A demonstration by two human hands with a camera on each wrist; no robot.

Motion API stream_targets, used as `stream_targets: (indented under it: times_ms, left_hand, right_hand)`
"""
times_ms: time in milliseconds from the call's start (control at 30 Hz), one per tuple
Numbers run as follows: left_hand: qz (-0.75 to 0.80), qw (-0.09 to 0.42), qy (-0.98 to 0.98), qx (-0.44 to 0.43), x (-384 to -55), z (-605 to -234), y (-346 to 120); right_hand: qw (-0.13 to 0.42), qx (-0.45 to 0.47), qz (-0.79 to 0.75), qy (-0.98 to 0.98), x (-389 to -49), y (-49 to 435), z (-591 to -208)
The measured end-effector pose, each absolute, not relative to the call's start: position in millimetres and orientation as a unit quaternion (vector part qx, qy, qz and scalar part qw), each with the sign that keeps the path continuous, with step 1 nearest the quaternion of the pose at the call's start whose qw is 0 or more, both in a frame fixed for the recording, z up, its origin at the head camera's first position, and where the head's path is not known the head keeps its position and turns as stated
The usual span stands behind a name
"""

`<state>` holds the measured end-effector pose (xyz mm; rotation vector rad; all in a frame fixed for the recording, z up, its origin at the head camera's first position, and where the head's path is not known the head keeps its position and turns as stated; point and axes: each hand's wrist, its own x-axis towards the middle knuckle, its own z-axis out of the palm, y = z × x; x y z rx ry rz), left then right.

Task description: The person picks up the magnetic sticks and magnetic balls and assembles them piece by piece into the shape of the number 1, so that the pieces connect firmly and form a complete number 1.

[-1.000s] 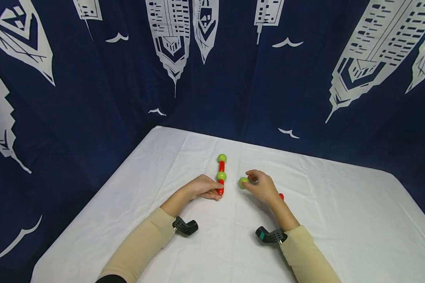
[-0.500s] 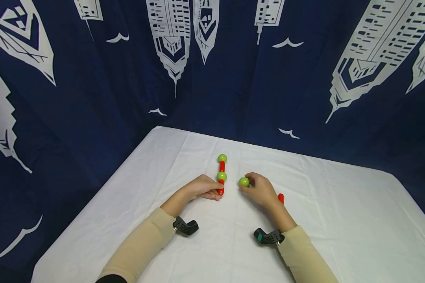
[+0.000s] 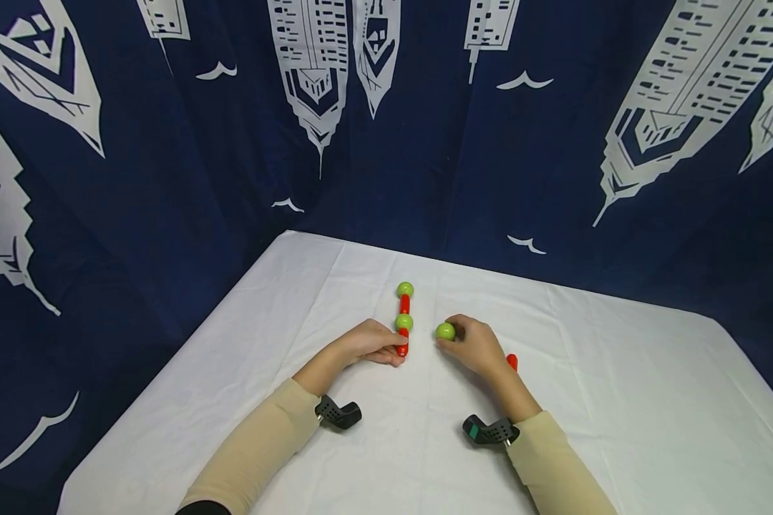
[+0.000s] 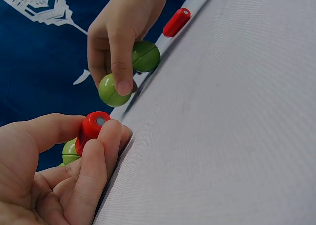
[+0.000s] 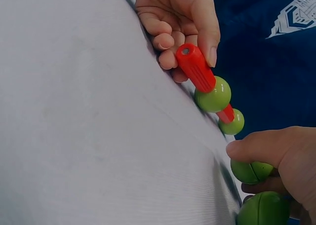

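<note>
A chain of two red rods and two green balls lies on the white table, running away from me. My left hand pinches its nearest red rod between thumb and fingers; the rod's free end shows a small grey metal disc. Beyond that come a green ball, another red rod and the far green ball. Right of the chain, my right hand holds a separate green ball between thumb and fingertips. Another green ball is tucked by that hand, hidden in the head view.
A loose red rod lies on the table, partly behind the right forearm. Both wrists wear black camera mounts. A dark blue curtain with white building prints hangs behind the white-covered table.
The right hand has shifted slightly and changed its finger placement on the green ball, baring more of the loose red rod. The left hand and the chain keep their places.
</note>
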<state>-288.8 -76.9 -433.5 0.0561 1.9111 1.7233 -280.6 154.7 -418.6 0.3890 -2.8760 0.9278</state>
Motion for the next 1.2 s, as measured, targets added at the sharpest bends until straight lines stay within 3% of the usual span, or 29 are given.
stream_targets:
  times_ms: [833, 1200]
  left_hand:
    - [0.640, 0.274, 0.717, 0.010, -287.1, -433.8, -75.0]
    - [0.634, 0.274, 0.722, 0.024, -287.6, -433.8, -75.3]
  right_hand:
    - [0.087, 0.110, 0.422, -0.896, -255.4, 152.2, -397.2]
    - [0.059, 0.112, 0.462, -0.878, -235.3, 139.2, -402.6]
